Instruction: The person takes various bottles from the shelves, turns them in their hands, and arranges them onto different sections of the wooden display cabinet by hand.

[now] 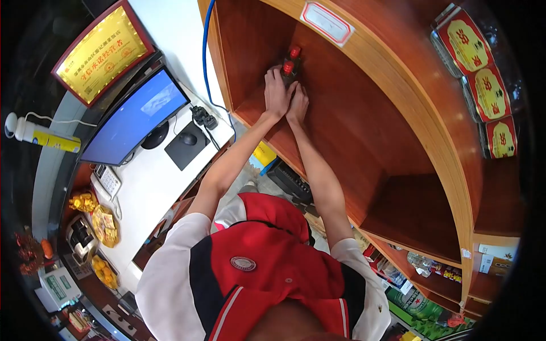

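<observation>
Two small dark bottles with red caps stand close together inside a wooden shelf compartment, one bottle in front and another bottle just behind it. My left hand is wrapped against the near bottle from its left side. Close beside it, my right hand has its fingers bent at the bottle's lower right side. Both hands hide most of the bottles' bodies.
Brown wooden shelving curves around the right, with red-and-gold boxes on its outer side. At left, a white desk holds a monitor, a mouse and a telephone. A blue cable hangs near the shelf's left edge.
</observation>
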A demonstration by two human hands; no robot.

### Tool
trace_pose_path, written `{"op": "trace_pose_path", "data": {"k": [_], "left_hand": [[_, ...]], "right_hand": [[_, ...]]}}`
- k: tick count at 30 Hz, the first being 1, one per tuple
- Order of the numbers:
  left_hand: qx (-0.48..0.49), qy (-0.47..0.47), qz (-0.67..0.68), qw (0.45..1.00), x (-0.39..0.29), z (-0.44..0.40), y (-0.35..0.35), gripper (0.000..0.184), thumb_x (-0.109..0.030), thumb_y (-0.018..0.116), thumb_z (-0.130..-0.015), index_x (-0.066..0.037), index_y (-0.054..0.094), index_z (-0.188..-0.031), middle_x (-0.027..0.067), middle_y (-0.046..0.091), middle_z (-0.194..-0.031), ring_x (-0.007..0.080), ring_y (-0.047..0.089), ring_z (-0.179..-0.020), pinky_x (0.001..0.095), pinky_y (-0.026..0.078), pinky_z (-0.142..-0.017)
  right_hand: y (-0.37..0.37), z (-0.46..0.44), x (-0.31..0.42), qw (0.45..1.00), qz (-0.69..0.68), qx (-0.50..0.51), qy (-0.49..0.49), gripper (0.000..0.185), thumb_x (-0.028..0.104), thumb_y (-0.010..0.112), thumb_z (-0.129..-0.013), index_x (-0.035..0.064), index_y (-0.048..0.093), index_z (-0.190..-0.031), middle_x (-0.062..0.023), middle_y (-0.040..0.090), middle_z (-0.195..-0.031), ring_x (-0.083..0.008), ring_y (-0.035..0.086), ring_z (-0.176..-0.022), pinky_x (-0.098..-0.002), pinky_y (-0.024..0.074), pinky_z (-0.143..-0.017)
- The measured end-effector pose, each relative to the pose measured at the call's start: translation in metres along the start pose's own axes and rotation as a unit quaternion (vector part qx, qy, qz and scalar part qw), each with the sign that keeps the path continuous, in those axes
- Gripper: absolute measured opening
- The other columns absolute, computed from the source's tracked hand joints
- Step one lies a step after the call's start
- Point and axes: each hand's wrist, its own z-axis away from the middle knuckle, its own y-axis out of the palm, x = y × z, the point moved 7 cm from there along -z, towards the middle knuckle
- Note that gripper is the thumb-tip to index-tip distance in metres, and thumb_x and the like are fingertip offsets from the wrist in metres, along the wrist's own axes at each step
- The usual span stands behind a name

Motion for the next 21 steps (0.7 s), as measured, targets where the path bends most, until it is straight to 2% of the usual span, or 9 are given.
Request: {"op": "trace_pose_path", "data": {"k": [3, 5, 6, 8, 11, 14, 21], "left_hand": [[-0.008, -0.009, 0.038, 0.999, 0.001, -0.007, -0.004, 0.066, -0.014, 0.079, -0.087, -0.001, 0.046, -0.142, 0.0236, 0.051, -0.136, 0.0454, 0.052, -0.121, 0.0514, 0.050, -0.098], [-0.021, 0.047, -0.063, 0.997, -0.001, -0.008, -0.007, 0.066, -0.010, 0.076, -0.089, -0.002, 0.045, -0.146, 0.0241, 0.049, -0.135, 0.0459, 0.056, -0.119, 0.0519, 0.053, -0.094], [-0.021, 0.043, -0.058, 0.997, 0.000, -0.009, -0.008, 0.066, -0.010, 0.076, -0.089, -0.002, 0.045, -0.146, 0.0241, 0.049, -0.135, 0.0459, 0.056, -0.119, 0.0519, 0.053, -0.094], [0.050, -0.032, -0.011, 0.998, 0.010, -0.011, 0.001, 0.067, -0.006, 0.073, -0.090, -0.005, 0.044, -0.150, 0.0230, 0.050, -0.129, 0.0454, 0.060, -0.113, 0.0510, 0.055, -0.089], [0.058, -0.035, 0.009, 0.998, 0.011, -0.014, 0.002, 0.067, -0.004, 0.071, -0.091, -0.006, 0.044, -0.152, 0.0225, 0.051, -0.124, 0.0448, 0.061, -0.110, 0.0508, 0.055, -0.088], [0.060, -0.035, 0.012, 0.998, 0.014, -0.017, 0.005, 0.067, -0.004, 0.069, -0.092, -0.007, 0.042, -0.154, 0.0226, 0.051, -0.124, 0.0450, 0.061, -0.110, 0.0519, 0.055, -0.088], [0.075, -0.041, 0.005, 0.996, 0.020, -0.017, 0.004, 0.072, -0.005, 0.067, -0.094, -0.008, 0.036, -0.159, 0.0224, 0.052, -0.128, 0.0454, 0.061, -0.113, 0.0519, 0.055, -0.091]], "right_hand": [[0.008, -0.013, -0.002, 1.000, -0.003, -0.018, 0.021, 0.018, 0.011, 0.063, -0.097, -0.0004, 0.063, -0.111, -0.0238, 0.067, -0.108, -0.0441, 0.069, -0.099, -0.0510, 0.0555, -0.080], [0.009, -0.013, 0.000, 0.999, -0.012, -0.027, 0.033, 0.015, 0.011, 0.061, -0.099, 0.0003, 0.063, -0.109, -0.0233, 0.068, -0.108, -0.0435, 0.069, -0.098, -0.0506, 0.0556, -0.080], [0.011, -0.015, 0.000, 0.999, -0.014, -0.033, 0.038, 0.014, 0.010, 0.062, -0.099, 0.0009, 0.063, -0.109, -0.0222, 0.068, -0.107, -0.0418, 0.070, -0.098, -0.0496, 0.0558, -0.080], [0.012, -0.017, 0.002, 0.998, -0.009, -0.043, 0.040, 0.013, 0.010, 0.062, -0.098, 0.0014, 0.063, -0.108, -0.0211, 0.069, -0.106, -0.0402, 0.070, -0.097, -0.0486, 0.0560, -0.079], [0.021, -0.022, -0.013, 0.996, -0.035, -0.063, 0.056, 0.012, 0.006, 0.062, -0.098, 0.0016, 0.062, -0.110, -0.0175, 0.068, -0.108, -0.0347, 0.071, -0.094, -0.0455, 0.0562, -0.078], [0.027, -0.030, -0.018, 0.996, -0.047, -0.033, 0.063, 0.014, 0.004, 0.062, -0.097, 0.0012, 0.061, -0.111, -0.0182, 0.067, -0.109, -0.0354, 0.069, -0.093, -0.0455, 0.0557, -0.079], [0.026, -0.027, -0.006, 0.996, -0.038, -0.045, 0.064, 0.015, 0.002, 0.062, -0.096, -0.0002, 0.059, -0.110, -0.0189, 0.067, -0.103, -0.0354, 0.068, -0.094, -0.0456, 0.0535, -0.081]]}}
